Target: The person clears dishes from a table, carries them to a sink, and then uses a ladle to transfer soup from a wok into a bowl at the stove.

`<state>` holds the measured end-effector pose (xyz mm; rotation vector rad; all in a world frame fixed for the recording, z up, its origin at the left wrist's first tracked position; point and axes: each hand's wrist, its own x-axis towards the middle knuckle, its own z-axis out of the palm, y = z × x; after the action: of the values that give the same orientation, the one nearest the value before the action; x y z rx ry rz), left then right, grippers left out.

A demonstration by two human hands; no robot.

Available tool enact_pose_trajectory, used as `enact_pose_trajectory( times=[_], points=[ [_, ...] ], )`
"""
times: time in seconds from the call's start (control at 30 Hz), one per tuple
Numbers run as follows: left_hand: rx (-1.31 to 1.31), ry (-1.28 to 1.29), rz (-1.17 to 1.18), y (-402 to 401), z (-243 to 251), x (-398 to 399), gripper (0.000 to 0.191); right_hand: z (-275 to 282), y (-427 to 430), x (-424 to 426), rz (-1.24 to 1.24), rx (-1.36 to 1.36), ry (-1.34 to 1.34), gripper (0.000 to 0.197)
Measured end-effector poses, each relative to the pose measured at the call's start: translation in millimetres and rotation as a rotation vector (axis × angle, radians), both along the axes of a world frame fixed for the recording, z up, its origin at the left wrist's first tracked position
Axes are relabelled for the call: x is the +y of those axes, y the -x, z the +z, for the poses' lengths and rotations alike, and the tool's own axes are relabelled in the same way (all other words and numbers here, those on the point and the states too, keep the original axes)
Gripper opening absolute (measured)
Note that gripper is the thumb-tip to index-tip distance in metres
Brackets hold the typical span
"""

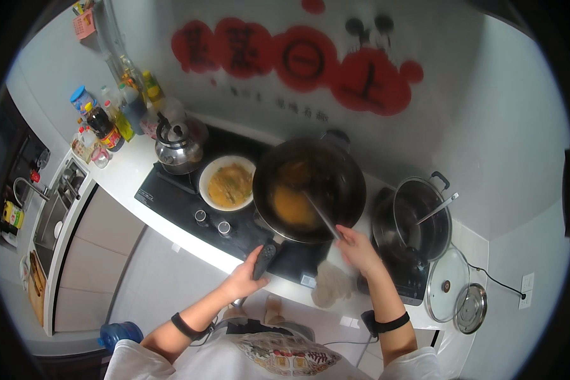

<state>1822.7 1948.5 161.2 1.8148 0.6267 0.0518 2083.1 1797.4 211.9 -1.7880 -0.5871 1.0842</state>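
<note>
A large dark wok stands on the black gas cooktop, tilted a little, with yellowish liquid pooled in its left part. My left hand is closed around the wok's black handle. In my right hand is the metal handle of a cooking utensil; its far end reaches into the wok near the liquid, and its head cannot be made out. Left of the wok, a white bowl holds yellowish soup with green bits.
A steel kettle stands behind the bowl, near several bottles. On the right are a deep pot with a utensil inside, a glass lid and a steel lid. A beige cloth lies at the counter's front edge.
</note>
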Motion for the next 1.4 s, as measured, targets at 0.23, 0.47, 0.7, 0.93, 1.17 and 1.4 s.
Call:
enact_pose_trajectory(
  times=[0.23, 0.47, 0.7, 0.93, 1.17, 1.4],
  points=[
    [-0.072, 0.197, -0.123, 11.1, -17.7, 18.3, 0.088, 25.8, 40.0, 4.1, -0.109, 0.019, 0.041, 0.048],
    [-0.147, 0.385, -0.07, 46.8, -23.0, 68.0, 0.079, 41.1, 78.2, 12.5, -0.183, 0.022, 0.016, 0.048],
    [-0.106, 0.522, 0.019, 82.3, -24.9, 114.3, 0.072, 73.8, 110.4, 38.9, -0.171, -0.055, 0.006, 0.048],
    [-0.083, 0.559, 0.088, 103.9, -29.7, 133.0, 0.064, 85.1, 144.7, 84.1, -0.118, 0.039, -0.015, 0.047],
    [-0.107, 0.568, 0.128, 123.5, -33.9, 146.3, 0.062, 29.0, 163.9, 122.7, 0.198, -0.768, 0.091, 0.049],
    [-0.032, 0.595, 0.143, 141.8, -40.9, 157.1, 0.059, 33.0, 192.9, 129.9, 0.291, -1.233, 0.304, 0.05]
  ],
)
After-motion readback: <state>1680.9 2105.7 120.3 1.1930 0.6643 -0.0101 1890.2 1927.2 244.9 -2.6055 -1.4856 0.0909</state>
